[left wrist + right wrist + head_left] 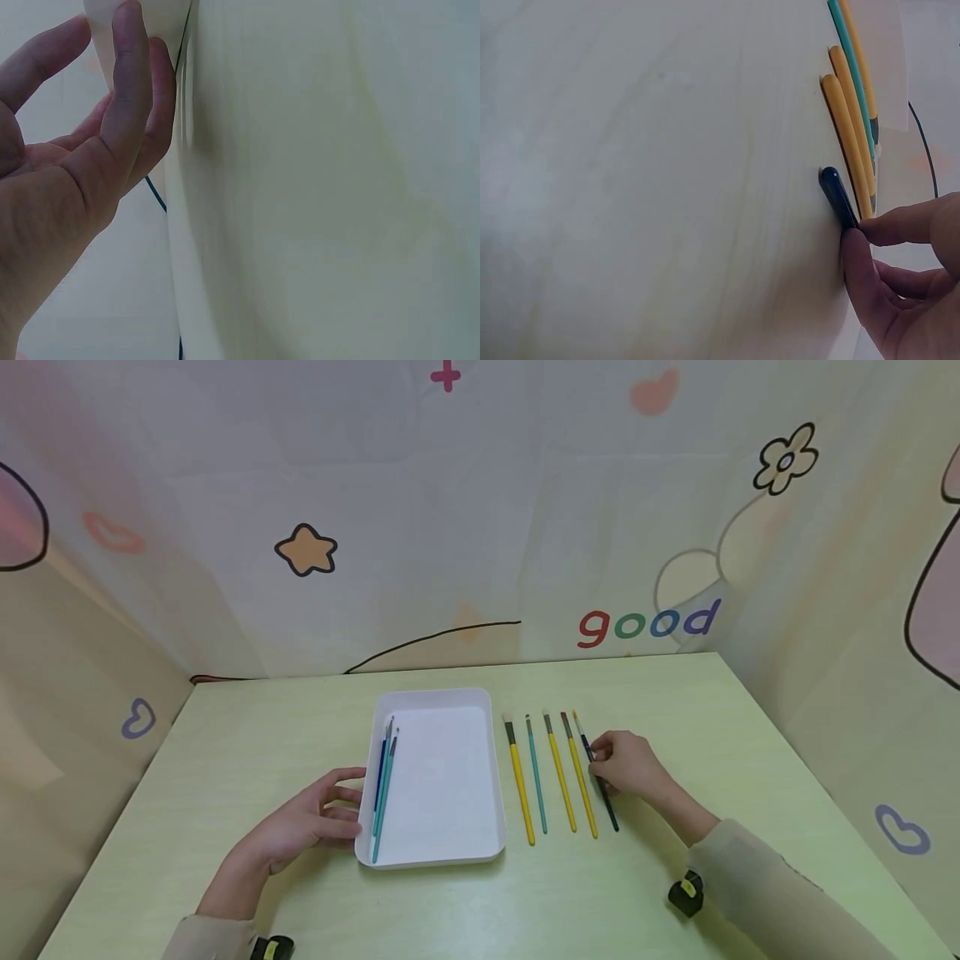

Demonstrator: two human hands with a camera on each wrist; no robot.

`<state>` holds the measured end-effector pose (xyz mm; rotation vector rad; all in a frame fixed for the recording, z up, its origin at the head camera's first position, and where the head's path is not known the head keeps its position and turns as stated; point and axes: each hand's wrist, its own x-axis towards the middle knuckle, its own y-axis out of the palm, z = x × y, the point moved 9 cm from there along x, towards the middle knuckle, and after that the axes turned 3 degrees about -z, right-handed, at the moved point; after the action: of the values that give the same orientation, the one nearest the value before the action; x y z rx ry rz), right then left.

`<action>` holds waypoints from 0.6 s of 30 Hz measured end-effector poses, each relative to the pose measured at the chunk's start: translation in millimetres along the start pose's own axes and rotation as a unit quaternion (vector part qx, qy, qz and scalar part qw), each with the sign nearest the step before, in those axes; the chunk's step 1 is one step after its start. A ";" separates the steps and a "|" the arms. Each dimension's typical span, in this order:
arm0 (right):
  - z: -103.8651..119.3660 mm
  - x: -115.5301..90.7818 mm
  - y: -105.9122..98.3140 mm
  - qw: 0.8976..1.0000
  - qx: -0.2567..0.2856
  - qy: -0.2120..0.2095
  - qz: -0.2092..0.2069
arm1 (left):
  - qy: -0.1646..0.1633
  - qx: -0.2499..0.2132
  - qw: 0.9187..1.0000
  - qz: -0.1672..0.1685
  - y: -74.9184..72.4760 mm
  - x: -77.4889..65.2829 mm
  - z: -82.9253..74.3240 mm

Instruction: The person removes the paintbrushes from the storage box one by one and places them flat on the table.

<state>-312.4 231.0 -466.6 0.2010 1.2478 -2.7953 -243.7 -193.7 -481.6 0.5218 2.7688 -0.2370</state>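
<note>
My right hand [626, 764] pinches the handle of a dark blue paintbrush [609, 806] between thumb and fingers, at the right end of a row of brushes. The right wrist view shows the rounded handle end [831, 180] sticking out past the fingertips, low over the table. At the left side of a white tray [450, 857], my left hand [307, 818] touches the wall with loosely bent, spread fingers. Inside the tray, along its left wall, lie a dark blue brush [378, 785] and two teal brushes [382, 810], bristles pointing away from me.
Between tray and right hand lie a thick yellow brush [519, 777], a teal brush [537, 777] and two more yellow brushes [561, 772], roughly parallel. The pale green table [300, 718] meets a printed cloth backdrop [450, 543] behind and at both sides.
</note>
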 end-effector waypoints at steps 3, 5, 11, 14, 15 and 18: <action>-0.3 0.0 -0.7 1.000 0.001 0.002 -0.001 | 0.000 0.001 1.000 -0.002 -0.5 -0.1 0.2; -1.2 -0.3 -1.0 1.000 0.001 0.003 0.000 | 0.002 0.001 1.000 -0.001 0.1 -0.2 -0.3; -0.7 -1.7 -1.7 1.000 -0.004 -0.006 0.001 | 0.001 0.001 1.000 -0.003 0.1 -0.6 -0.7; 0.0 -2.6 -2.1 1.000 -0.008 -0.008 0.000 | -0.001 0.001 1.000 -0.004 -0.2 -0.4 0.1; 0.2 -2.8 -2.2 1.000 -0.008 -0.008 0.001 | 0.000 0.002 1.000 -0.004 -0.2 -0.4 -0.1; 1.3 -3.0 -3.0 1.000 -0.009 -0.007 0.002 | 0.000 0.003 1.000 -0.004 -0.3 -0.1 -0.3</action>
<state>-309.9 232.2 -463.0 0.1815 1.2683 -2.7764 -243.8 -194.0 -481.3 0.5121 2.7706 -0.2482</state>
